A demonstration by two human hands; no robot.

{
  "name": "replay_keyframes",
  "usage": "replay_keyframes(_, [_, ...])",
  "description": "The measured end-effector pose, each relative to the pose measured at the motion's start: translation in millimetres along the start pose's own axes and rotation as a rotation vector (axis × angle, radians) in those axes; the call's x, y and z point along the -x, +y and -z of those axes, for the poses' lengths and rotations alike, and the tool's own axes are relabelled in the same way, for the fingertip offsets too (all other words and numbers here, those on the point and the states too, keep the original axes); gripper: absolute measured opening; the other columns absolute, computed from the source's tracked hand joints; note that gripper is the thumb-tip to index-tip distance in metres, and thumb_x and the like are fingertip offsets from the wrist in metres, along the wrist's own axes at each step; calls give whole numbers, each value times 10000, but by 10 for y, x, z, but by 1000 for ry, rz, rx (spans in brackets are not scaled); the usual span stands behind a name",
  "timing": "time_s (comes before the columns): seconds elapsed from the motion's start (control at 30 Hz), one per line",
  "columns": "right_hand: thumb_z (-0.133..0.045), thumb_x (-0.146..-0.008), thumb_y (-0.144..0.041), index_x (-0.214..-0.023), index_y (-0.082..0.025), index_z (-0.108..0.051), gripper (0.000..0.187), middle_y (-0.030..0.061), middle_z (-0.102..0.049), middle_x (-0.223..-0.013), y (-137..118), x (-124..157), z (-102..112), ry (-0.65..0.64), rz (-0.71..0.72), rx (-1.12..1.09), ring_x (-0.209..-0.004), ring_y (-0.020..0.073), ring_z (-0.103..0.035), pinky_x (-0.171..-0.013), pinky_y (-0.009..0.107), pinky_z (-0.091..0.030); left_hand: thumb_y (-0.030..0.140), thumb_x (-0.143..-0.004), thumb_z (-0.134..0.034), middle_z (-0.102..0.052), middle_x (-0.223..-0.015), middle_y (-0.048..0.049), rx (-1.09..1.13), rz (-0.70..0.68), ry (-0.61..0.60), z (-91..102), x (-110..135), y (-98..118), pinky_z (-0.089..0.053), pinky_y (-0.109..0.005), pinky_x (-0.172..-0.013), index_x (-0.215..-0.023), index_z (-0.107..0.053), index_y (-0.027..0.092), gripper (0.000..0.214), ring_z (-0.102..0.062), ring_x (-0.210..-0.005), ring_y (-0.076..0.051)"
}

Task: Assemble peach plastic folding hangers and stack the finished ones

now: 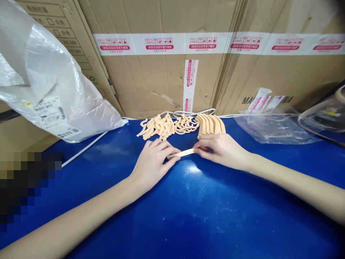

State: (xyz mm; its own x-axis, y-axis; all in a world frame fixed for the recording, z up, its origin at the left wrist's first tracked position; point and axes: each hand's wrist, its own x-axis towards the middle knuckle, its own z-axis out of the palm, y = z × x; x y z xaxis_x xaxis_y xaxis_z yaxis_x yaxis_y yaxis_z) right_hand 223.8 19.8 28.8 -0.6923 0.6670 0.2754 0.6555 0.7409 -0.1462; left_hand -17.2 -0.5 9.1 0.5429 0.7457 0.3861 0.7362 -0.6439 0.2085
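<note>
A thin, pale wooden-looking strip (186, 153) is held edge-on above the blue table. My left hand (155, 160) pinches its left end between thumb and fingers. Its right end is gripped by my right hand (219, 149) in the same way. Just behind my hands lie similar pale pieces: a pile of wavy ones (159, 126), some small hook-shaped ones (186, 124), and a neat stack of curved ones (211, 124) beside my right hand. Fingers cover both ends of the strip, so its full shape is hidden.
Tall cardboard boxes (151, 79) stand along the back of the blue table (188, 216). A white plastic bag (67, 90) leans at the left, near a white cable (84, 148). Clear plastic wrapping (272, 127) lies at the right, near a transparent rounded object (326, 115).
</note>
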Motion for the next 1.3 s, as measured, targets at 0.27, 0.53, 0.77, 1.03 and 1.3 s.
replay_keyframes(0.27, [-424,-955,-266,-1134,-175,-671,319,86,-704,-953,427,23,212,205,-25,311,-861,215,-664,-683,309,-476,290,-939,-530,-700,-911,8,-100,-50,53,26,8,-47,-311,-356,-758,-965,-706,232,186,-564,-895,-200])
replay_keyframes(0.53, [-453,-932,-197,-1184,-188,-659,326,125,-635,-1112,1045,92,343,145,68,519,-952,267,-609,-777,387,-486,255,-918,-559,-698,-907,14,-105,4,1,28,-22,-82,-304,-352,-761,-929,-702,226,147,-556,-901,-206])
replay_keyframes(0.77, [-427,-946,-190,-1058,-184,-676,273,112,-631,-1115,1054,109,299,99,135,687,-931,251,-580,-732,350,-428,275,-916,-566,-692,-903,11,-76,40,-25,36,-20,-97,-319,-356,-788,-913,-705,231,145,-555,-893,-208])
replay_keyframes(1.03, [-394,-936,-142,-1055,-179,-650,286,116,-609,-1121,1026,113,286,77,133,739,-937,248,-546,-736,341,-385,295,-917,-567,-673,-876,-1,-39,77,-51,31,-30,-101,-368,-366,-794,-927,-704,232,152,-549,-886,-217])
replay_keyframes(1.3, [-375,-948,-163,-1003,-184,-649,280,113,-614,-1068,1008,107,275,53,177,846,-875,243,-523,-718,345,-367,297,-932,-542,-676,-889,-6,-38,72,-59,44,-33,-112,-377,-374,-821,-932,-696,227,170,-568,-899,-207])
